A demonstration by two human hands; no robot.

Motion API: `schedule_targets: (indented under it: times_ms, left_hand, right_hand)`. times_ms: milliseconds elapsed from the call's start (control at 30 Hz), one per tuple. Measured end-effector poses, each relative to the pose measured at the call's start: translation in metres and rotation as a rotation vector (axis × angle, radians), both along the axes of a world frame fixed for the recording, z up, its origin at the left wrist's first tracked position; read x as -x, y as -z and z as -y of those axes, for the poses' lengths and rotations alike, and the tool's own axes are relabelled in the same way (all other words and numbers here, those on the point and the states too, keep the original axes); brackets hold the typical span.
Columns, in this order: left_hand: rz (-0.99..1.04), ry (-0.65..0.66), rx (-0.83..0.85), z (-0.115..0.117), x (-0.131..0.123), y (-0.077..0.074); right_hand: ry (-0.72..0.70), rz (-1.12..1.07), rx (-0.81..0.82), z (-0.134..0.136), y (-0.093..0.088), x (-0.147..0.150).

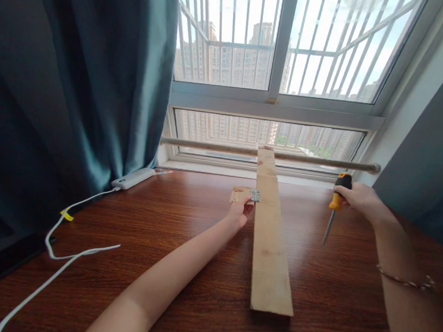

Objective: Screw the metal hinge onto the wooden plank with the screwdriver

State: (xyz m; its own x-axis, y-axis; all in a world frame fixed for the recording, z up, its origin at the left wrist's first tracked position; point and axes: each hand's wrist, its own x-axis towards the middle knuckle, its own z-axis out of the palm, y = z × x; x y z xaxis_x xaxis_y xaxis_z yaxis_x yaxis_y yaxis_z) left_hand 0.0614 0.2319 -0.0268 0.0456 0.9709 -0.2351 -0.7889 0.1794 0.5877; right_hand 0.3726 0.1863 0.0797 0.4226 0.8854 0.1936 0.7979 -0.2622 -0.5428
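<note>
A long pale wooden board (271, 242) lies over the dark wood surface, its far end on a horizontal rail. Beside its left edge is a small wooden piece (238, 192), joined to it by a metal hinge (256, 195). My left hand (241, 210) pinches the small piece close to the hinge, fingers closed. Off to the right, my right hand (360, 198) is wrapped round the yellow and black handle of a screwdriver (337, 199). The screwdriver's shaft points down, apart from the board.
The horizontal rail (219, 147) runs across below the window (233, 32). A white power strip (133, 178) with a white cable (50, 234) lies at the left, by a dark blue curtain (110, 63). The brown wooden surface (186, 214) spans the foreground.
</note>
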Motion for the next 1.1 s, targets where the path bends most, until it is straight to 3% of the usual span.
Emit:
schedule_targets:
  times_ms: [67,133,233,333,500,600,1100]
  left_hand:
    - [-0.002,0.0,0.003,0.0,0.0,-0.001]
    - [-0.008,0.001,-0.001,0.0,0.0,-0.002]
    - [-0.027,0.005,-0.006,0.0,0.0,-0.002]
    - [-0.042,-0.006,-0.005,0.0,0.001,-0.001]
    - [-0.057,-0.026,-0.014,0.0,0.0,-0.001]
    - [-0.058,-0.046,-0.005,0.0,-0.001,-0.003]
    - [-0.076,-0.066,-0.004,0.001,-0.001,-0.005]
  right_hand:
    - [-0.061,-0.432,-0.38,0.014,-0.028,0.019]
    - [-0.173,-0.748,-0.655,0.023,-0.048,0.046]
    - [-0.394,-1.026,-0.806,0.016,-0.056,0.084]
    - [-0.49,-1.175,-0.746,-0.008,-0.04,0.107]
    - [-0.371,-1.223,-0.671,-0.04,0.003,0.117]
    - [-0.359,-1.203,-0.664,-0.045,0.017,0.113]
    - [-0.409,-1.106,-0.608,-0.049,0.034,0.116]
